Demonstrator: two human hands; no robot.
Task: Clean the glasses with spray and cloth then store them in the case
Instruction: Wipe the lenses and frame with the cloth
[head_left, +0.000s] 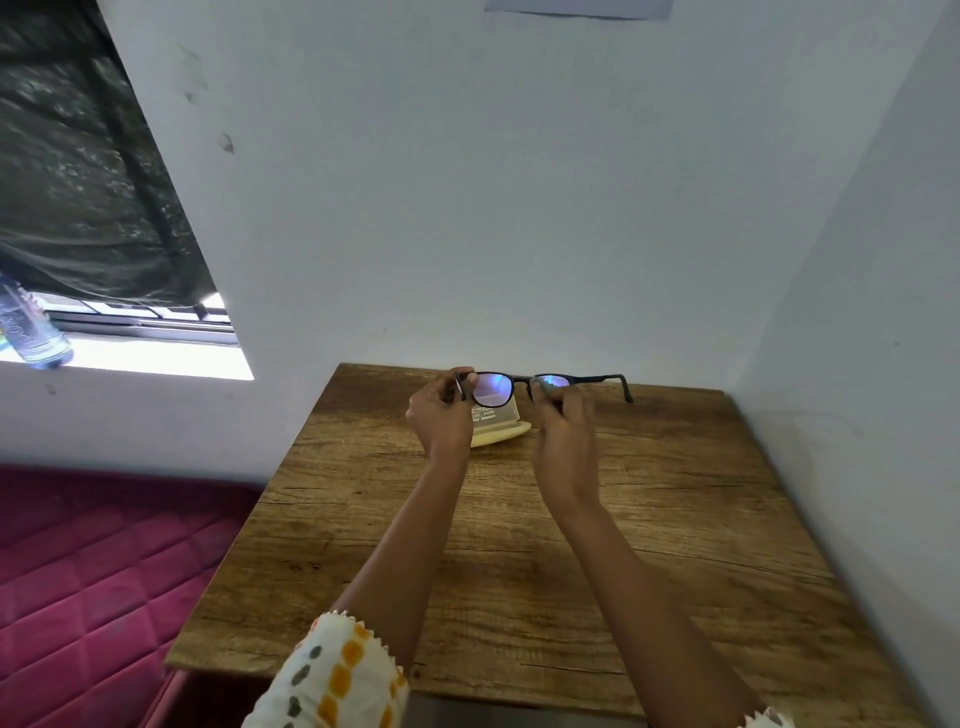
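Note:
Dark-framed glasses (493, 387) are held up above the far end of the wooden table (649, 519). My left hand (441, 415) pinches the frame's left end, where one temple looks folded. My right hand (563, 421) grips the frame by the right lens. The other temple (602, 378) sticks out to the right. Behind and below the glasses a cream-coloured case (501, 431) lies on the table, partly hidden by my hands. No spray bottle or cloth can be picked out on the table.
White walls close the table in at the back and on the right. A red quilted mattress (104, 571) lies to the left. A plastic bottle (31, 327) stands on the window sill at far left.

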